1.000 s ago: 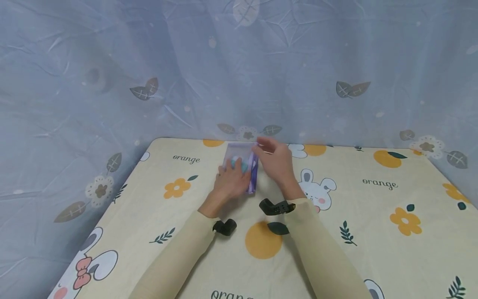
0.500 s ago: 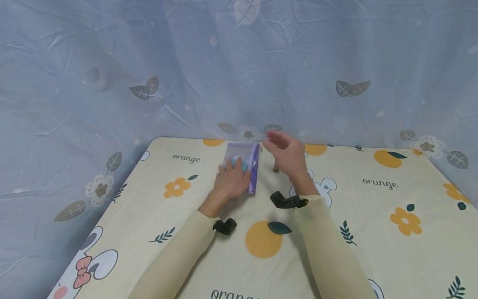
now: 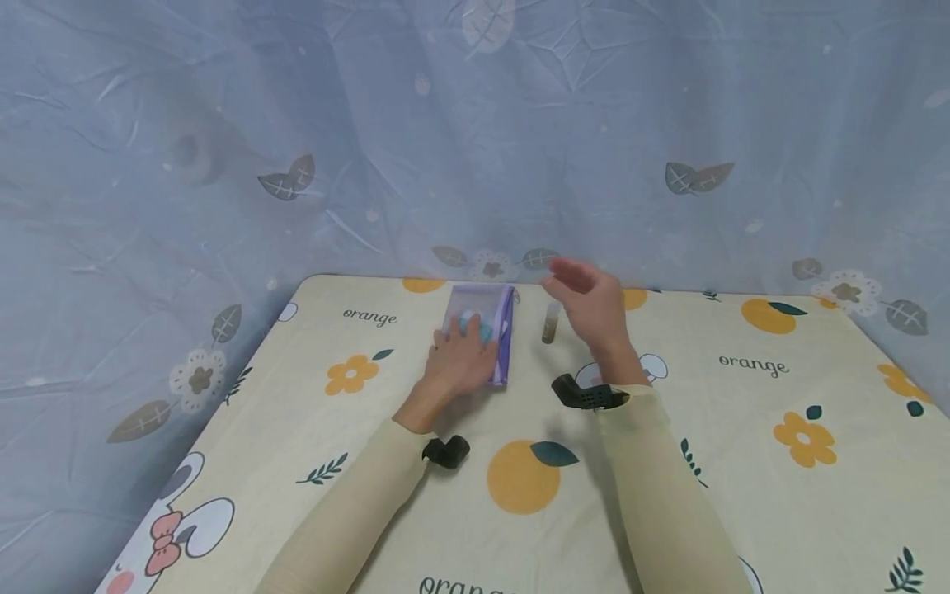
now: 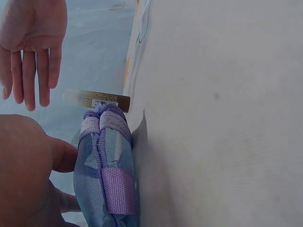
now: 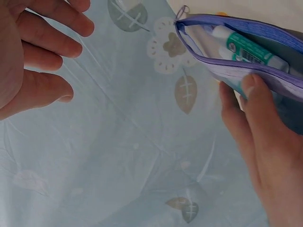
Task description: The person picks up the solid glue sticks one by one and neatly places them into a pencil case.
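Observation:
A purple-edged mesh zip pouch (image 3: pixel 504 351) lies near the table's far edge. My left hand (image 3: pixel 462 363) rests on it with fingers spread, over something pale blue-green inside. In the right wrist view the zip gapes, and a green-and-white tube (image 5: pixel 253 53) shows inside; the left thumb (image 5: pixel 253 87) touches the zip's edge. Just right of the pouch, a small brown tube with a clear top (image 3: pixel 550 324) stands upright. My right hand (image 3: pixel 596 307) hovers beside and partly behind it, fingers loosely bent and holding nothing. The left wrist view shows the brown tube (image 4: pixel 105 100) beyond the pouch's end.
A cream cloth (image 3: pixel 638 495) printed with oranges, flowers and rabbits covers the table. Behind it and to the left hangs a blue-grey patterned curtain (image 3: pixel 475 148), close to the far edge. Black cameras sit on both wrists.
My right hand has moved right, away from the pouch's zip edge, and the brown tube has come into view beside it. My left hand and the pouch keep their place.

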Motion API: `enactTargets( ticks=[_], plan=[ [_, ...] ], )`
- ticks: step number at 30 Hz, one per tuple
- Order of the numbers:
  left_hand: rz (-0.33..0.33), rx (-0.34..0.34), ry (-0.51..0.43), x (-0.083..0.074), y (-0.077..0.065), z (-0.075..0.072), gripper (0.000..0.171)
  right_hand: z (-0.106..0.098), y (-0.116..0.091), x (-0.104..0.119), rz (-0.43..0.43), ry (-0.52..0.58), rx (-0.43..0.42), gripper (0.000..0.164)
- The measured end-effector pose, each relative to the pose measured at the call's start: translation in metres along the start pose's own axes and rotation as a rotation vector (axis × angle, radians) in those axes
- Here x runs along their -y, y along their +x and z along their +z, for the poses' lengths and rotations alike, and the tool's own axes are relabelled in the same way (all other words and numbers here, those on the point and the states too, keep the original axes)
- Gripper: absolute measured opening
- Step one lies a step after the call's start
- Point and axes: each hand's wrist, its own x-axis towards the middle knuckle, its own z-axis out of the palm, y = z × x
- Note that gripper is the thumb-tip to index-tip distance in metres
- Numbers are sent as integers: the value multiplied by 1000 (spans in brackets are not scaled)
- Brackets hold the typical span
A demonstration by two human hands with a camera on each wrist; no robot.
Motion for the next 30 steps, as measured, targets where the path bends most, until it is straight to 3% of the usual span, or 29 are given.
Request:
enactTargets(
  ticks=[19, 30],
  plan=[
    [-9, 11, -8, 1, 2, 2, 69, -12, 3, -9, 74, 63, 9, 54],
    [-9, 8, -13, 0, 0, 0, 70, -14, 5, -20, 103, 123, 75, 58]
  ],
)
